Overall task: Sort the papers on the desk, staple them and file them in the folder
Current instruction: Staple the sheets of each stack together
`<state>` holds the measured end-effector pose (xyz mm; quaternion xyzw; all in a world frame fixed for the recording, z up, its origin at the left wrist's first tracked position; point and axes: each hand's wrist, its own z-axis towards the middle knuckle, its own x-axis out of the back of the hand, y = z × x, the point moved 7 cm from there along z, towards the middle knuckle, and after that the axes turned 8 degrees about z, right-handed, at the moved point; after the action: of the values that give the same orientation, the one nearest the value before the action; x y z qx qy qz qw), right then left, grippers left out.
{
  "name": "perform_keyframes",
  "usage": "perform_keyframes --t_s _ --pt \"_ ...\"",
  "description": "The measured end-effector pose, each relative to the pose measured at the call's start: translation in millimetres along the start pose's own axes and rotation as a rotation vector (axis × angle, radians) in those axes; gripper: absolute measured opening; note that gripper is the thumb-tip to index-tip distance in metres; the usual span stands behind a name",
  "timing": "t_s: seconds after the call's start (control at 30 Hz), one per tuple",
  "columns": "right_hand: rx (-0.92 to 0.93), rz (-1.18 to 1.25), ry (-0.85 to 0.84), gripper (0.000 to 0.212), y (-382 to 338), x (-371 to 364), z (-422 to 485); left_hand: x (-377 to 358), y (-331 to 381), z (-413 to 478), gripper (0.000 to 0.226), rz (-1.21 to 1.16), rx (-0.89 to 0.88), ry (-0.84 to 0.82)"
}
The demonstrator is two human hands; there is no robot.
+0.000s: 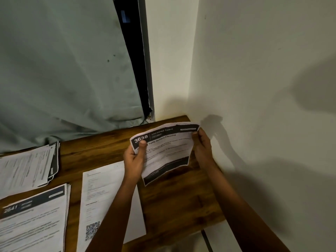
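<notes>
A printed sheet (167,148) with a black header reading "3638" is held up above the right end of the wooden desk (178,200). My left hand (135,159) grips its left edge, thumb over the header. My right hand (202,148) pinches its top right corner. A single white page with a QR code (105,200) lies flat on the desk under my left forearm. To its left rests a stack headed "2641" (34,220), and another fanned stack (27,170) sits behind that. No stapler or folder shows.
A pale green curtain (63,70) hangs behind the desk's back edge. A white wall (254,88) runs along the desk's right side, meeting a dark window frame (143,60) at the corner. The desk's front right edge drops off near a thin cable (207,240).
</notes>
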<state>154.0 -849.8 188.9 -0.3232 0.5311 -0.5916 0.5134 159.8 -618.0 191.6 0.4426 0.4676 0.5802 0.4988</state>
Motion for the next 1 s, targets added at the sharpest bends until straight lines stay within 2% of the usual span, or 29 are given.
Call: perform_keyframes --t_s 0.1,0.33,0.53,0.63,0.77,0.9,1.0 --pt "0.050 -0.051 0.009 0.027 -8.5 2.7 8.0 0.8 -0.1 3.6 0.013 -0.026 0.055 0.001" --pt "0.132 -0.262 0.027 0.024 -12.9 -1.8 11.5 -5.7 -20.2 1.4 0.026 -0.130 0.297 -0.037" --pt "0.100 -0.252 -0.022 0.013 -20.7 -3.7 29.5 -0.1 -34.2 -5.8 0.014 -0.116 0.397 -0.018" --pt "-0.007 -0.265 -0.018 0.016 -3.6 2.6 35.1 -0.9 -44.9 -7.2 0.020 -0.107 0.447 -0.029" --pt "-0.198 -0.158 -0.008 0.029 20.4 9.3 24.0 -3.8 -62.4 -9.5 0.019 -0.109 0.523 -0.031" --pt "-0.454 -0.157 -0.137 0.039 54.0 16.6 -7.3 0.0 -83.1 -7.8 0.028 -0.112 0.642 0.014" --pt "-0.560 -0.286 -0.282 0.024 79.8 29.4 -45.5 -0.4 -94.2 -5.0 0.033 -0.099 0.692 0.019"
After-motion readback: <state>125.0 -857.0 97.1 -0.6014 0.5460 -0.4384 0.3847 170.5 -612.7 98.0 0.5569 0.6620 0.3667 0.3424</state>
